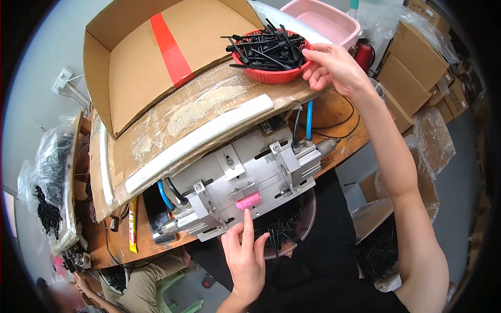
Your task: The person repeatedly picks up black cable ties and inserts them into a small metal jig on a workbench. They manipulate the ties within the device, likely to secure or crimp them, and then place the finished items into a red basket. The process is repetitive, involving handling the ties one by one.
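My left hand (pixel 244 258) is in front of a metal fixture (pixel 261 172), index finger stretched out and thumb apart. Its fingertip touches or nearly touches a small pink block (pixel 248 201) at the fixture's front edge. Nothing shows in that hand. At the far right of the board, my right hand (pixel 334 65) is at the rim of a red plastic basket (pixel 271 76), its fingers bent but spaced apart. Slender black plastic parts (pixel 271 49) are heaped in this basket. Whether the right fingertips press on the rim is hard to make out.
Behind the fixture lies a taped cardboard sheet (pixel 209 109) bearing an open carton (pixel 135 52). Blue air hoses (pixel 309 120) run to the cylinders. Below is a tub of black parts (pixel 282 235). A pink basin (pixel 329 21) and cartons (pixel 417 57) stand right; another person's hand (pixel 82 284) is lower left.
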The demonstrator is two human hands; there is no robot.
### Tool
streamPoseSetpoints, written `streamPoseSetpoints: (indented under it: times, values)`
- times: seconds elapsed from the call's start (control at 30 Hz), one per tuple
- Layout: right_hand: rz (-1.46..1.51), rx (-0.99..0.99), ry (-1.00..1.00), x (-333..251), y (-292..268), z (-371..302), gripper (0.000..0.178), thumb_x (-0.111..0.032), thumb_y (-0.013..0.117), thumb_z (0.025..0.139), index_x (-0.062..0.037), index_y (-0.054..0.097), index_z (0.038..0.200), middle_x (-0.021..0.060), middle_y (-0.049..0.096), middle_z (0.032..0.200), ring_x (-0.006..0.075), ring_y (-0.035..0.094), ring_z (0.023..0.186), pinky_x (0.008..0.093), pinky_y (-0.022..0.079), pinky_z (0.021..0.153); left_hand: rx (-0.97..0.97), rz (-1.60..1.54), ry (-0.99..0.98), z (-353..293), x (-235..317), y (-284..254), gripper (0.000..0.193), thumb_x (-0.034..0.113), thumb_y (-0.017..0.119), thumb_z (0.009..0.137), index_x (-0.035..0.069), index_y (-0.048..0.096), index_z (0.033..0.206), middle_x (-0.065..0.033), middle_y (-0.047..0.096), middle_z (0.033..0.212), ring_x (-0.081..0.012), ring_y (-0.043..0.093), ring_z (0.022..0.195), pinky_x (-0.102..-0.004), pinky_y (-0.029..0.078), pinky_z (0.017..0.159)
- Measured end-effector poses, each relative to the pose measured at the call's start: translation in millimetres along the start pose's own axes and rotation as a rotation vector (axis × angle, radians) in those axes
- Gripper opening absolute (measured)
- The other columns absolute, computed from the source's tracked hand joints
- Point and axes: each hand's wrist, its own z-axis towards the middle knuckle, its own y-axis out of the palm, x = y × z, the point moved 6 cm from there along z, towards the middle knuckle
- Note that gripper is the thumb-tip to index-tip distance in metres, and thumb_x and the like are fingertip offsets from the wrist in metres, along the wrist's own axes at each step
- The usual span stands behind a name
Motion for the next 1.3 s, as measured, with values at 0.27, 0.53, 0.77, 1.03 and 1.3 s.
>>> streamPoseSetpoints:
  times: [0.27,0.53,0.77,1.03,1.3]
  values:
    - [-0.032,0.104,-0.121,-27,-34,-28,0.025,-0.01,0.057,0.086,0.0124,0.058,0.095,0.0206,0.064,0.07,0.0175,0.062,0.046,0.0232,0.052,0.039,-0.005,-0.041,0.025,-7,1,-3,0.06,0.0,0.073,0.075,0.004,0.054,0.132,-0.0106,0.053,0.094,-0.0251,0.05,0.084,-0.0342,0.044,0.076]
    - [-0.067,0.109,-0.02,-9,-137,-142,0.034,-0.011,0.053,0.092,0.0114,0.055,0.117,0.011,0.066,0.07,0.0098,0.053,0.035,0.0184,0.039,0.028,-0.083,-0.115,-0.119,-26,-19,3,0.053,-0.003,0.07,0.077,0.005,0.058,0.128,-0.0085,0.055,0.091,-0.0203,0.055,0.079,-0.0315,0.047,0.07]
    - [-0.065,0.266,0.16,75,-169,-153,0.032,-0.01,0.054,0.09,0.0109,0.056,0.114,0.011,0.064,0.066,0.012,0.056,0.038,0.0196,0.045,0.032,-0.216,-0.219,-0.152,-34,-20,26,0.045,-0.005,0.066,0.079,0.004,0.062,0.123,-0.0074,0.055,0.085,-0.0157,0.055,0.075,-0.0266,0.046,0.066]
    - [0.053,0.293,0.202,140,-111,-64,0.036,-0.01,0.056,0.092,0.0084,0.051,0.122,0.0135,0.061,0.072,0.0174,0.062,0.048,0.0253,0.053,0.042,-0.296,-0.182,-0.2,-44,-28,38,0.043,-0.003,0.068,0.081,0.003,0.061,0.123,-0.0098,0.057,0.089,-0.0196,0.057,0.077,-0.0296,0.048,0.072]
    - [-0.348,0.163,0.148,130,-83,-49,0.031,-0.02,0.052,0.096,0.0078,0.062,0.103,0.0117,0.061,0.056,0.0166,0.06,0.046,0.0262,0.047,0.039,-0.356,-0.121,-0.299,-60,-45,45,0.042,-0.005,0.066,0.081,0.002,0.062,0.122,-0.0101,0.058,0.088,-0.0193,0.058,0.076,-0.0282,0.048,0.074]
